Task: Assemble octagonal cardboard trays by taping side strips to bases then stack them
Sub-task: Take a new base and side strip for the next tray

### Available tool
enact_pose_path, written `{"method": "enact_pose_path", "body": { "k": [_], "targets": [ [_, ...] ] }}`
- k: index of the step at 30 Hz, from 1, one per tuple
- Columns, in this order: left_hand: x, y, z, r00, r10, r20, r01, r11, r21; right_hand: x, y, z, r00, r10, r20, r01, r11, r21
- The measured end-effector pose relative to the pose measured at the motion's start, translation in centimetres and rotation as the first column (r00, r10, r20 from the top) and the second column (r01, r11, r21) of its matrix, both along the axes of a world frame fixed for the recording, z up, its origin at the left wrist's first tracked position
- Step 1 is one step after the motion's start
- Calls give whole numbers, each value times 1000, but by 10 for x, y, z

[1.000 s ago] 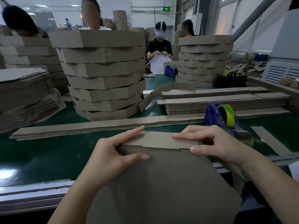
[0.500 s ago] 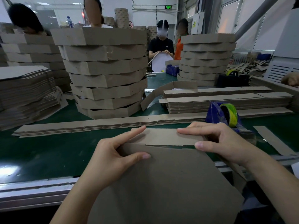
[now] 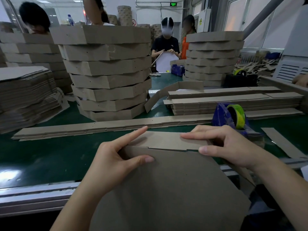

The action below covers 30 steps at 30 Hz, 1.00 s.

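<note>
Two hands hold a side strip [image 3: 168, 140] against the far edge of an octagonal base [image 3: 175, 189] at the near edge of the green bench [image 3: 50, 155].

At the left of the frame lies a pile of flat sheets [image 3: 25, 94], and just right of it, in the upper middle, rises a tall stack of finished trays [image 3: 108, 72]. Lower centre, the left hand [image 3: 115, 162] pinches the base: thumb flat on its face, index finger stretched out over the strip, the other fingers curled behind. The base fills the lower middle, tilted toward the camera. The right hand [image 3: 230, 147] pinches the side strip, index finger laid on top, thumb at the seam. Just behind it stands a blue tape dispenser [image 3: 233, 115] with a yellow-green roll, and stacked strips [image 3: 233, 100] lie at the right.
</note>
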<state>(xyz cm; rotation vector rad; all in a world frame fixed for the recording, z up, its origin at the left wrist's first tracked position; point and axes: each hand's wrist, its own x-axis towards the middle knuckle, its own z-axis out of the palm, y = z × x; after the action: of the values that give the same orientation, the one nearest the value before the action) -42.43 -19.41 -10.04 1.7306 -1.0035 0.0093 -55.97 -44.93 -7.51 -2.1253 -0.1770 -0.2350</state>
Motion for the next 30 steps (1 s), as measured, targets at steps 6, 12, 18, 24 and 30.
{"method": "enact_pose_path", "body": {
  "k": [6,12,18,24,30],
  "targets": [
    [3,2,0,999,-25,-28,26,999,22,4,1,-1,999,34,-19,-34,999,-16],
    [5,3,1,998,-53,-18,54,997,53,3,1,-5,999,44,-25,-43,999,23],
    [10,10,12,917,82,390,-195,946,259,3,4,-3,1000,12,-29,-12,1000,-2],
    [5,-8,48,839,-290,460,-15,834,552,4,7,-2,998,39,-40,-37,998,48],
    [-2,-22,43,856,-335,393,104,857,504,7,0,-2,991,104,-83,-89,982,170]
  ]
}}
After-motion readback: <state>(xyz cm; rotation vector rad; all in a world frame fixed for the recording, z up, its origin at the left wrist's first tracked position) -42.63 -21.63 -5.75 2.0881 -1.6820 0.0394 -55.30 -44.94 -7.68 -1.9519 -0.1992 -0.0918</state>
